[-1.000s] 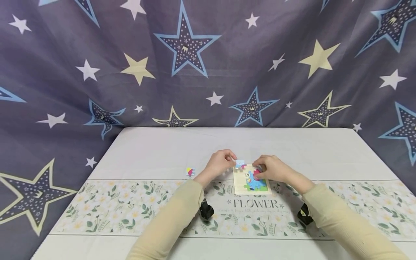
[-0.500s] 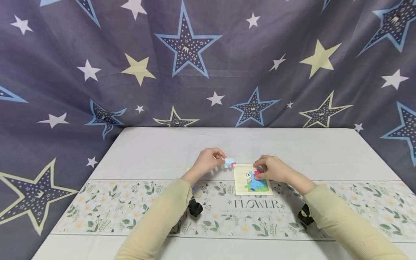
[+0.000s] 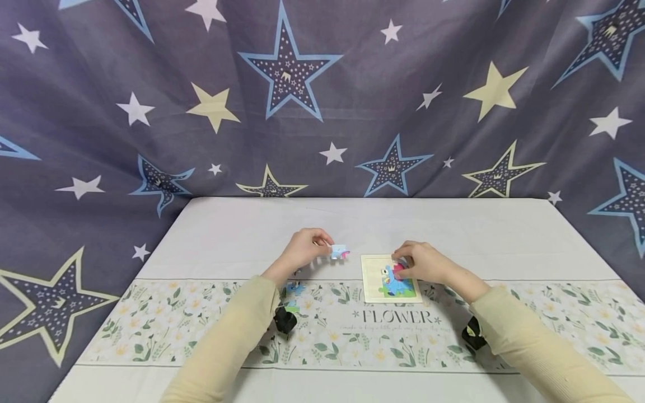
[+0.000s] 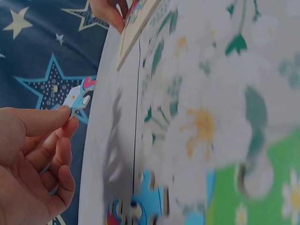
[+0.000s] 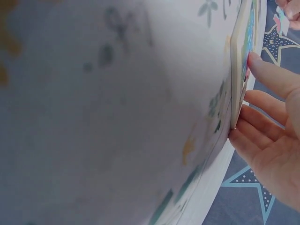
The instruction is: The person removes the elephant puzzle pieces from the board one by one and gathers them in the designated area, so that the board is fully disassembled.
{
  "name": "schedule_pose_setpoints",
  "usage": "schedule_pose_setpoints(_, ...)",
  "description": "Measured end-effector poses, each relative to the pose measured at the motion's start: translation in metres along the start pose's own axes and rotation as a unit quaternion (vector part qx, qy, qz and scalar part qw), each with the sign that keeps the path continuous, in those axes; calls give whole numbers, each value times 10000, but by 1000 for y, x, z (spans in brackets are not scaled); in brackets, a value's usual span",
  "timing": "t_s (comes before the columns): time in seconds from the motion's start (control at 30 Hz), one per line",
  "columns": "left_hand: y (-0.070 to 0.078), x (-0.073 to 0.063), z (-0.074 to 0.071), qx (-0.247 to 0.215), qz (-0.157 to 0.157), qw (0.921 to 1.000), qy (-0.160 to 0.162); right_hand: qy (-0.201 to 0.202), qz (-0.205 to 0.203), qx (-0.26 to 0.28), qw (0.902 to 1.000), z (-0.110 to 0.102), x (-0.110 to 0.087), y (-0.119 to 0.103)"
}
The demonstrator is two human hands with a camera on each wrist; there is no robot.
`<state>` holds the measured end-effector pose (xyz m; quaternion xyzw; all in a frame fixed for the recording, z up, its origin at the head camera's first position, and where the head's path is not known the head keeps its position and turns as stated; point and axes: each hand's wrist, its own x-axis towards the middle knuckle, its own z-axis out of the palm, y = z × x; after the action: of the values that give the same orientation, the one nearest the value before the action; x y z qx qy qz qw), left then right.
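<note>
Mid-frame: left hand pinches puzzle piece by edge, perhaps so face shows; right hand grips board, likely steadying it.

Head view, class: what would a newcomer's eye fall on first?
Probably the star-patterned backdrop, filling the upper half behind the white table. Next, the puzzle board, lying across the far edge of the floral band, with the right grip at its right side. Left of the puzzle board, the left grip holds a small blue-and-pink puzzle piece in the air.
</note>
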<state>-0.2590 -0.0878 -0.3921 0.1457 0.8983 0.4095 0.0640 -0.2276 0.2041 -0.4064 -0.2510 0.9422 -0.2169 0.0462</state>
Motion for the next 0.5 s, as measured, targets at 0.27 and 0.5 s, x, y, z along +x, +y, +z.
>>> schedule_pose_setpoints(0.27, -16, -3, -7, 211, -104, 9997, 34, -9, 24, 11, 10000, 1, 0, 0)
schedule_pose_setpoints(0.5, -21, -8, -12, 220, -247, 9994, -72, 9, 21, 64, 10000, 1, 0, 0)
